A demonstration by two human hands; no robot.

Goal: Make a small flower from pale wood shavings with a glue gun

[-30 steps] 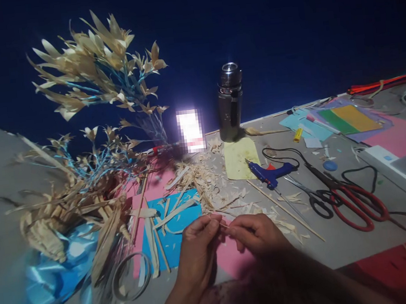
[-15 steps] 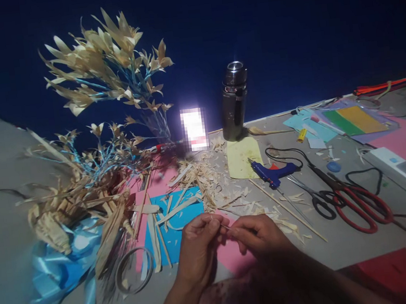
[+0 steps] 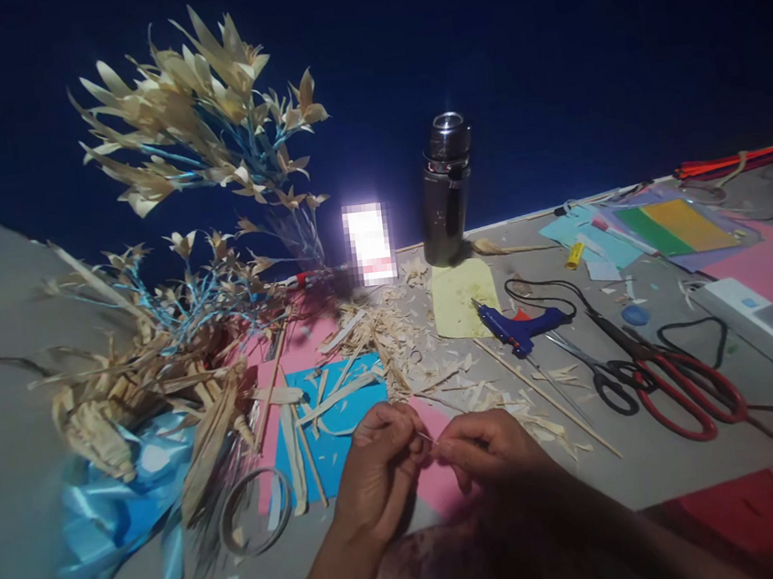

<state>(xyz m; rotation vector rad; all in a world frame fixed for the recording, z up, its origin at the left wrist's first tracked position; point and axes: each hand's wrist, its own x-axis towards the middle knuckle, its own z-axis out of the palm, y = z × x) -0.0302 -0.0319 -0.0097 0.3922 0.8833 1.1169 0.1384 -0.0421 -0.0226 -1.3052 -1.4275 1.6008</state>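
My left hand (image 3: 384, 451) and my right hand (image 3: 482, 445) meet at the table's near edge, fingers pinched. Between them runs a thin, wire-like strand (image 3: 427, 437); its ends are hidden by my fingers, and I cannot make out its material. Below and behind the hands lies pink paper (image 3: 449, 490). Left of them is a blue sheet (image 3: 342, 460) with pale dried husk strips (image 3: 342, 395) on it. Husk shavings (image 3: 398, 334) are scattered just beyond the hands.
Right of my hands lie a blue glue gun (image 3: 521, 326), small scissors (image 3: 615, 394) and large red-handled scissors (image 3: 687, 387). A flask (image 3: 447, 196) stands at the back. Left are husk flowers (image 3: 202, 115), dried husks (image 3: 95, 412), blue ribbon (image 3: 101, 531) and a tape roll (image 3: 255, 515).
My left hand has shifted slightly and its fingers have turned along the strand. The right hand keeps its pinch in nearly the same place.
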